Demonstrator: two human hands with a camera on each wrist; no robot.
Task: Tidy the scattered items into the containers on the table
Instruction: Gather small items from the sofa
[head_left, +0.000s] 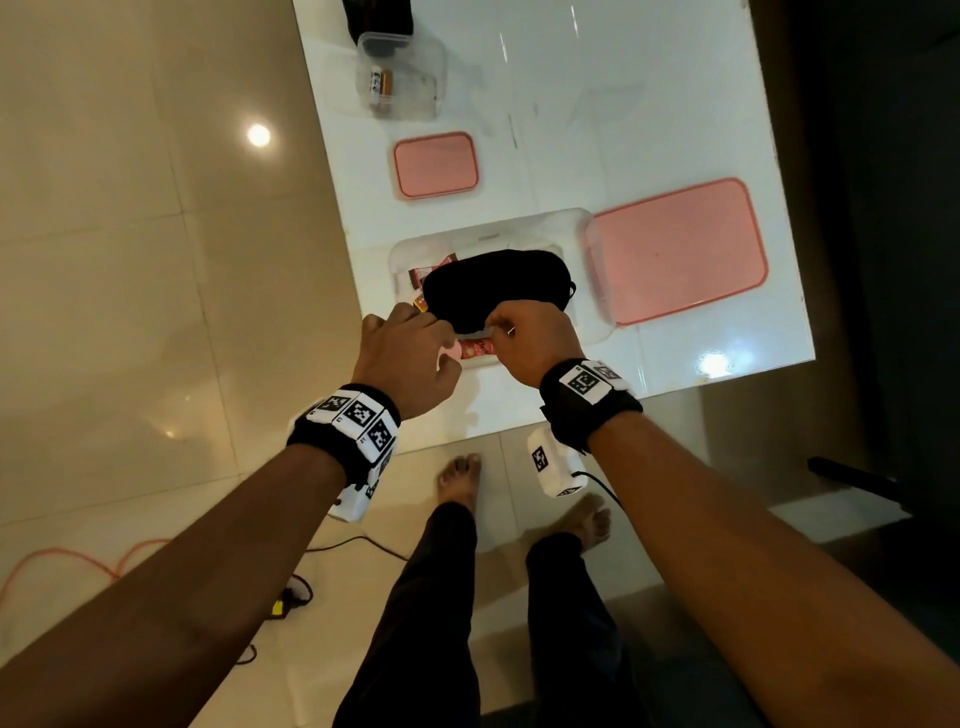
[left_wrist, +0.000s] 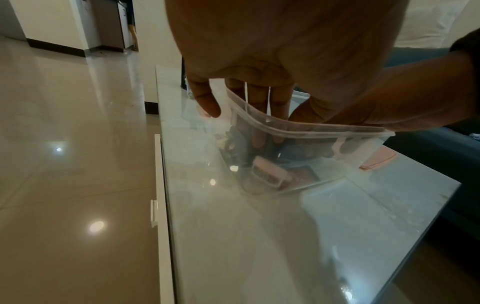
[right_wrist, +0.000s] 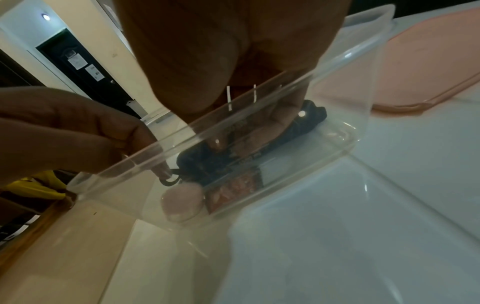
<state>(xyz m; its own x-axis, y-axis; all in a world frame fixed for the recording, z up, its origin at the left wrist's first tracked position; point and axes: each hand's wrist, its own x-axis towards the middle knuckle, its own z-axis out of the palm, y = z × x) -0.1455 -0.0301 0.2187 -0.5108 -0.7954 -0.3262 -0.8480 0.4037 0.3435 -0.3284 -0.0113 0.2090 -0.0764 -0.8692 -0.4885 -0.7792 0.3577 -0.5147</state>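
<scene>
- eye mask (head_left: 497, 285): plain black, in clear colourless container (head_left: 582, 228)
- snack packets (head_left: 431, 270): red-brown with white print, at mask's 9 o'clock
- oval object (right_wrist: 182, 202): pale pink, at container's 7 o'clock corner
- large lid (head_left: 678, 249): translucent salmon pink, darker rim, container's 3 o'clock
- small lid (head_left: 435, 163): same pink, 11 o'clock
- small container (head_left: 402, 78): clear; battery (head_left: 381, 85) inside orange, black, white
- table (head_left: 623, 104): glossy white
- wristbands (head_left: 345, 423): black, white tiles with black square-code pattern
- floor (head_left: 130, 260): beige tiles

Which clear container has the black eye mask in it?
The large clear container under both hands, beside the big pink lid; the small one holds batteries.
</scene>
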